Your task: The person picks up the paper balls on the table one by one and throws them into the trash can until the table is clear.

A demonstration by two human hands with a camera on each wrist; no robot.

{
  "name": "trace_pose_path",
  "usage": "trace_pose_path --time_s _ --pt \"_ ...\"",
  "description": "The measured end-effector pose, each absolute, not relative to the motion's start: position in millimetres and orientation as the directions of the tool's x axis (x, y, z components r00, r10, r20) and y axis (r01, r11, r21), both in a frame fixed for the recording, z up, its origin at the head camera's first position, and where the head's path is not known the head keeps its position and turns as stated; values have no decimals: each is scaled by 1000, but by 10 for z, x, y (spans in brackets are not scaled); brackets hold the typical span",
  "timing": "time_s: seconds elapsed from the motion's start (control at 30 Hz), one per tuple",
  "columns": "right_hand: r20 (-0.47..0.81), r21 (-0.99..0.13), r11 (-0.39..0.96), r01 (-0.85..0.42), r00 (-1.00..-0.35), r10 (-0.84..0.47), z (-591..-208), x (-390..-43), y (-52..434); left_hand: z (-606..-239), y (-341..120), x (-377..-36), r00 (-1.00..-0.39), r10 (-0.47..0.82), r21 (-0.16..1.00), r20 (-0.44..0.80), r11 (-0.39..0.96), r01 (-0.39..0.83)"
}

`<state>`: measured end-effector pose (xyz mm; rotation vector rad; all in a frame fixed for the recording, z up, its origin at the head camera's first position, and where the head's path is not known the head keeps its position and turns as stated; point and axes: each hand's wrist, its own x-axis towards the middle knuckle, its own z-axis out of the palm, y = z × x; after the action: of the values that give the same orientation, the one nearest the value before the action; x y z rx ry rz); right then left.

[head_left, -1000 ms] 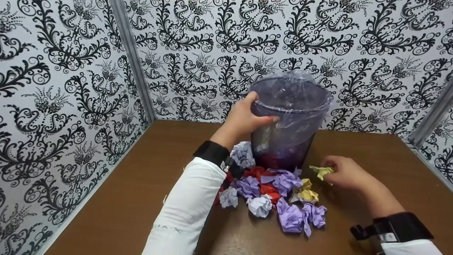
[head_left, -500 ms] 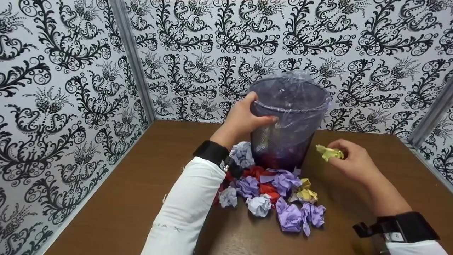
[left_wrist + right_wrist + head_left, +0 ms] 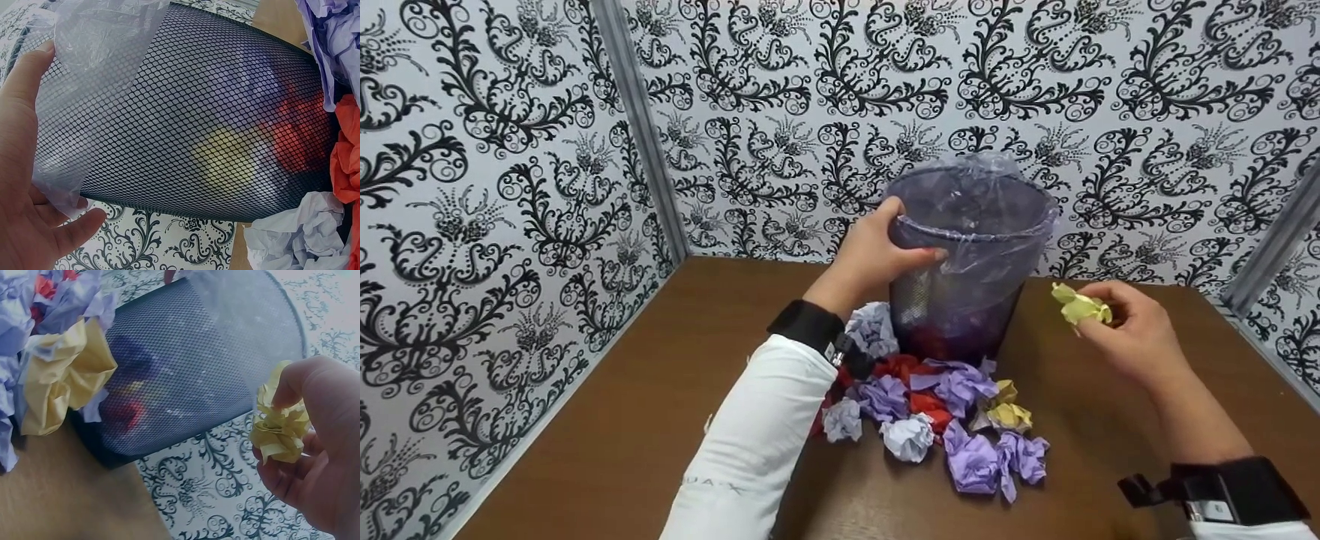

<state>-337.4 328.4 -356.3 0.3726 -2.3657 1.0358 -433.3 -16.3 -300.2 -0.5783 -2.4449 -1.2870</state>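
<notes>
A dark mesh wastebasket [image 3: 960,292] with a clear plastic liner [image 3: 1005,251] folded over its rim stands on the table, tilted slightly. My left hand [image 3: 874,251] grips it near the rim, with the thumb along the near side. Right of the basket, my right hand [image 3: 1136,330] pinches a crumpled yellow paper ball [image 3: 279,424] between thumb and fingers, above the table and apart from the basket. Through the mesh, red crumpled paper [image 3: 298,135] and yellow crumpled paper [image 3: 225,160] show inside, near the bottom.
Several crumpled papers lie in front of the basket: purple paper [image 3: 973,457], white paper [image 3: 909,437], red paper [image 3: 930,409] and another yellow ball [image 3: 1009,415]. A larger pale ball [image 3: 872,330] sits against its left side. Patterned walls [image 3: 780,97] enclose the brown table [image 3: 660,420].
My right hand has lifted the yellow paper ball off the table and moved it up and to the right. The left hand keeps its hold on the wastebasket.
</notes>
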Motion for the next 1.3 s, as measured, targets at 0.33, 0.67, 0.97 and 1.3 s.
trace_pose_path --time_s 0.33,0.67,0.97,1.3 --pt "599 -639 626 -448 -800 39 -3353 -3248 3303 -2989 -156 -4325 -875 209 731 436 485 480" --pt "568 -717 536 -446 -819 77 -3257 -3195 3286 -3013 -194 -4350 -850 200 681 487 523 513" --pt "557 -722 540 -431 -826 85 -2996 -3193 3279 -2988 -168 -4320 -856 212 685 472 523 507" --pt "512 -662 647 -379 -858 21 -2322 -3283 3206 -2995 -162 -4328 -864 217 717 454 487 499"
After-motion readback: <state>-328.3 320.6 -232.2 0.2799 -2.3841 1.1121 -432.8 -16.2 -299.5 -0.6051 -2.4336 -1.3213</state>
